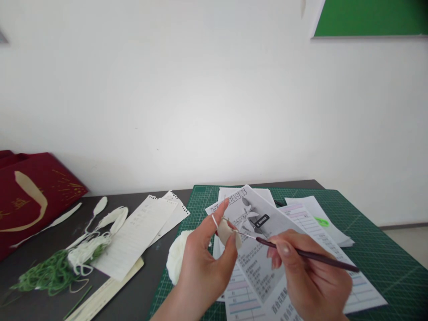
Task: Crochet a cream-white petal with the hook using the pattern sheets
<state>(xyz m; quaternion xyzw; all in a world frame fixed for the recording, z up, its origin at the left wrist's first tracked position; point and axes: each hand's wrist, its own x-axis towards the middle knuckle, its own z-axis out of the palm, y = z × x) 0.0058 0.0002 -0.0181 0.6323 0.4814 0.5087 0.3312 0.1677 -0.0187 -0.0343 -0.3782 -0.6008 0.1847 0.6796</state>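
My left hand (pixel 212 256) pinches a small cream crochet piece (pixel 224 232) between thumb and fingers, with white yarn looped over the raised index finger. In my right hand (pixel 309 272) is a crochet hook (pixel 310 255) with a dark handle, held like a pen. Its thin metal tip points left and meets the edge of the crochet piece. A ball of white yarn (pixel 177 257) sits just left of my left wrist, partly behind it. Under both hands lies a printed pattern sheet (pixel 254 254) with a grey flower picture.
A green cutting mat (pixel 368 232) bears several papers and a bright green clip (pixel 321 221). To the left are lined note sheets (pixel 133 236), green yarn (pixel 47 274), white crocheted pieces (pixel 100 206), a long cream strip (pixel 110 292) and a red bag (pixel 36 191). A white wall stands behind.
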